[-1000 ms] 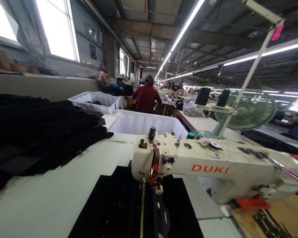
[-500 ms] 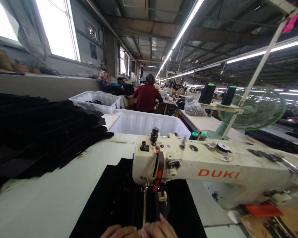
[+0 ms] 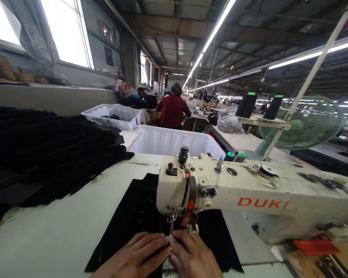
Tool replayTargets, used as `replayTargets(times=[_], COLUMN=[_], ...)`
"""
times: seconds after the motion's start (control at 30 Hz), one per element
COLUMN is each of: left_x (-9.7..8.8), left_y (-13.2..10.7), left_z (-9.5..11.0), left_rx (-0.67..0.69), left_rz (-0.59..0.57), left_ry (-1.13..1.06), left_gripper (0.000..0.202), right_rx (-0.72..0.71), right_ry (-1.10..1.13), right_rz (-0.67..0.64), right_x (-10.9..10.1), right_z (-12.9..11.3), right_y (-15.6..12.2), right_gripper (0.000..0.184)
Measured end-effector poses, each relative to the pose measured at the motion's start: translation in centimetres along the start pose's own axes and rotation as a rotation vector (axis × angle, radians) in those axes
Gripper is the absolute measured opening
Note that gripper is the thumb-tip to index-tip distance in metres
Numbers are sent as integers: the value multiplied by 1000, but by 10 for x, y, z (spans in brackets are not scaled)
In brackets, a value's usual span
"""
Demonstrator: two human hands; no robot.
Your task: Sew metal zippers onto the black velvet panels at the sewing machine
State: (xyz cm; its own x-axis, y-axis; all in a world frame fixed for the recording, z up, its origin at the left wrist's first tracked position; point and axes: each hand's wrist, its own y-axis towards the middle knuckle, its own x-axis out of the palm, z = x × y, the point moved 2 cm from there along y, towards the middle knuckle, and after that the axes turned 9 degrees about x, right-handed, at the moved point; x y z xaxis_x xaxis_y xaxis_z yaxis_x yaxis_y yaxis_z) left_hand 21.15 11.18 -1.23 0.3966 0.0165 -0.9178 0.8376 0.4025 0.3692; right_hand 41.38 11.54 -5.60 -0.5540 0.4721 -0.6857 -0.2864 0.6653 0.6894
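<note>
Both my hands meet just in front of the needle area of a cream sewing machine [image 3: 220, 189] marked DUKI. A black fabric piece [image 3: 127, 216] lies flat beneath the machine head and runs under both hands. My left hand [image 3: 139, 253] has its fingers close together, fingertips closed on the fabric. Against it, my right hand [image 3: 193, 253] is closed with bent fingers at the same spot. Between the fingertips and the machine head a thin gold-coloured strip [image 3: 172, 226] shows. What the fingertips pinch is largely hidden.
A large pile of black fabric pieces [image 3: 46, 154] covers the table's left side. Behind the machine stand white plastic bins [image 3: 174, 141]. Black thread cones [image 3: 246, 106] and a green fan [image 3: 301, 123] are at the right. A person in a dark red top [image 3: 173, 110] sits farther off.
Both my hands have moved forward, up to the machine head, and show more fully. The fabric's lower edge now shows. The view has shifted slightly, with the machine farther right.
</note>
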Motion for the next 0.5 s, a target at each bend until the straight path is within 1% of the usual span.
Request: replayTargets(times=[0.07, 0.13, 0.23, 0.3, 0.33, 0.37, 0.43, 0.5], left_x=[-5, -14, -24, -24, -22, -19, -13, -9], left_y=[1, 5, 9, 9, 8, 7, 5, 3], left_z=[-1, -1, -2, -6, -8, -10, -13, -15], left_rx=[-4, -8, -69, -114, -127, -133, -130, -117], left_rz=[23, 0, -85, -110, -117, -122, -133, -164], left_ry=[-27, -38, -14, -15, -25, -38, -59, -68], left_gripper=[54, 62, 69, 69, 68, 67, 63, 60], right_rx=[13, 23, 78, 151, 187, 221, 280, 327], right_ry=[-39, -82, -72, 9, 45, 65, 53, 16], right_rz=[-57, -125, -276, -363, -374, -358, -299, -279], right_x=[0, 0, -4, -11, -14, -18, -23, -23], right_z=[1, 2, 3, 4, 4, 4, 5, 5], right_y=[4, 8, 15, 19, 20, 21, 21, 21], right_gripper=[39, 46, 52, 51, 49, 47, 44, 43])
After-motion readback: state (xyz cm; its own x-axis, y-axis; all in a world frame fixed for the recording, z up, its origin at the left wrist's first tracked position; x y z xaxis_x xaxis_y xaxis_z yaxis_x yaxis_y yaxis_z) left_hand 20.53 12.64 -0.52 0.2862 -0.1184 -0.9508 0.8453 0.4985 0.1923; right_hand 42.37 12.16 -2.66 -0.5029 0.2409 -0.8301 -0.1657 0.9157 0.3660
